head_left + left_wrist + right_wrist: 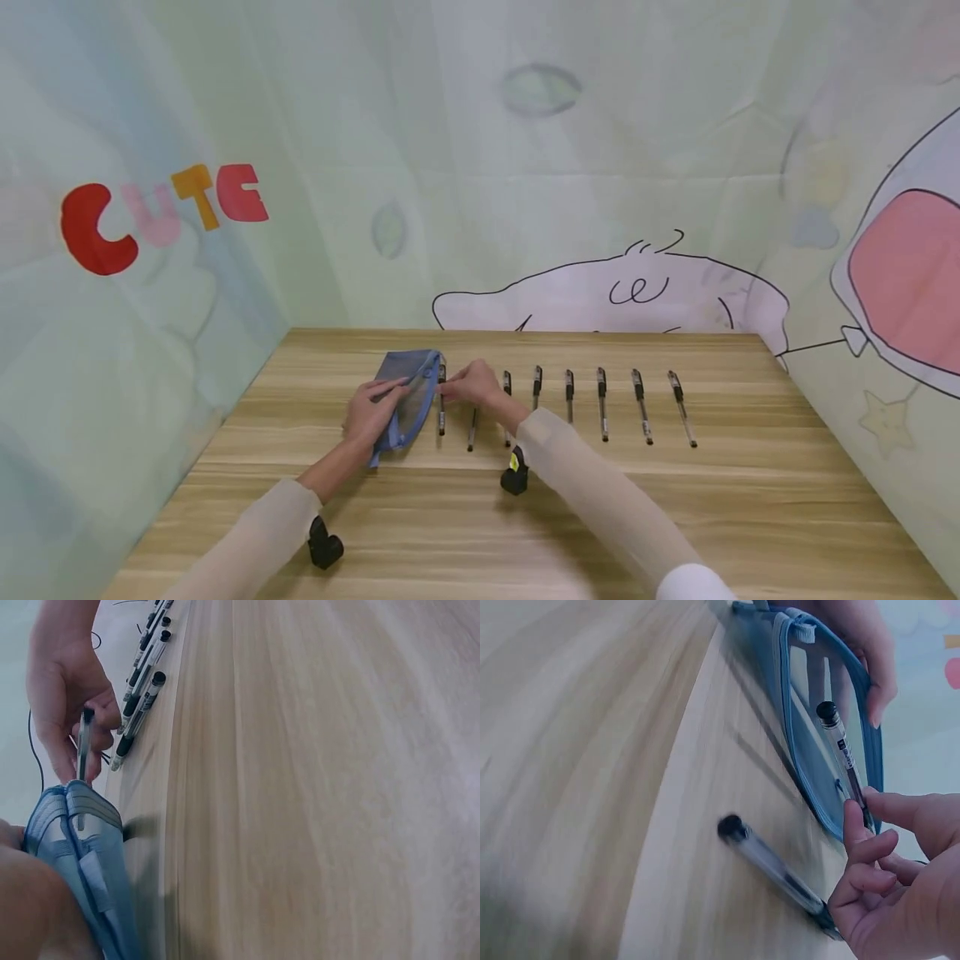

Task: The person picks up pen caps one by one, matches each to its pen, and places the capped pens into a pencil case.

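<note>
A blue zippered pencil pouch (407, 364) with see-through sides is held by my left hand (371, 414), tilted on its edge above the table. Between thumb and fingertips, my right hand (472, 385) pinches a clear gel pen (841, 750) with black ends. That pen is alongside the pouch's zippered edge; in the right wrist view it overlaps the clear side, and I cannot tell whether any of it is inside. Just beneath the right hand lies another pen (772, 866) on the table. The left fingers are partly hidden behind the pouch in the right wrist view.
Several similar pens, among them one at the far right (681, 408), lie spaced in a row on the wooden table (465, 533). A printed cloth backdrop (480, 192) rises behind and beside the table. Black wrist cameras (514, 473) sit on both sleeves.
</note>
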Demonstrator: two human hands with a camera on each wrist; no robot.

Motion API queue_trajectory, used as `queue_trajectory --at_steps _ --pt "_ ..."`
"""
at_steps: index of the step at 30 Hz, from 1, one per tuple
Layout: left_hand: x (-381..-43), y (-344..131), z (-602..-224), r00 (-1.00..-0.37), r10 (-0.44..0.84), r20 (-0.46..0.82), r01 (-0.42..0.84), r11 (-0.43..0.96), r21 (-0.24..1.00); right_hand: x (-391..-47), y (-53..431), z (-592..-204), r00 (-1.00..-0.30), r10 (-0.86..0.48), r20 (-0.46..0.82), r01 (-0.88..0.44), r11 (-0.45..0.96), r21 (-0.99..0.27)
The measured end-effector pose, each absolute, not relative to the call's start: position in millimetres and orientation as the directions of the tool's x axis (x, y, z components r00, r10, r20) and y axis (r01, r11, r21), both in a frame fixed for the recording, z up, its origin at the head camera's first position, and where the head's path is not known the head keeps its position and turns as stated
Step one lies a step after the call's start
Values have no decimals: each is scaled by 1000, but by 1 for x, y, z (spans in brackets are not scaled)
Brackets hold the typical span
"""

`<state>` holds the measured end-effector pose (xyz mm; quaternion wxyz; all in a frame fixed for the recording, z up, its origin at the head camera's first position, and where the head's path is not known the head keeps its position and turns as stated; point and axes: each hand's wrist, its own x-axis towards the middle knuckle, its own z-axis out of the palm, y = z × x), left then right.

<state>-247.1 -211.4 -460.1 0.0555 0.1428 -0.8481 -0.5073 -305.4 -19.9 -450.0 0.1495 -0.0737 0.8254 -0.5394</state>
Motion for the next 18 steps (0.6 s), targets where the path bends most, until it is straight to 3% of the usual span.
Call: queue_trajectory --at_steps 12,18 --pt "-245 -208 -459 -952 -297 -76 -196 402 895 -310 -44 -463 -925 -212 -316 299 107 -948" --pt "-245 -206 -460 -950 -306 -63 -186 392 901 -307 -53 -467 -937 -181 -298 284 98 -954"
